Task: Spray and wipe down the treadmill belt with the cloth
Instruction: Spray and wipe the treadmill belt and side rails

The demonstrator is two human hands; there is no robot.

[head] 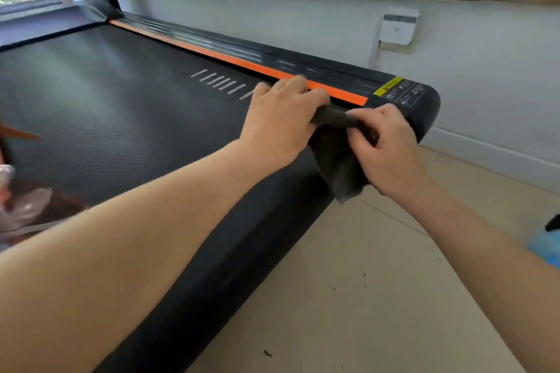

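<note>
Both hands, left hand (280, 121) and right hand (385, 145), gripped the dark cloth (339, 157) at the treadmill belt (121, 118) rear corner; bunched cloth risked wiping poorly or snagging beside the side rail (303, 70).

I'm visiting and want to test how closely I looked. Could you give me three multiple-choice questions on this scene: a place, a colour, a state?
1. Where is the cloth? A. On the windowsill. B. At the rear end of the treadmill belt. C. Flat on the floor.
2. What colour is the stripe along the side rail? A. Blue. B. Green. C. Orange.
3. Who holds the cloth? A. The left hand and right hand together. B. One hand only. C. Nobody.
Answers: 1 B, it hangs over the belt's rear edge; 2 C, the stripe is bright orange; 3 A, both hands' fingers grip it.
</note>
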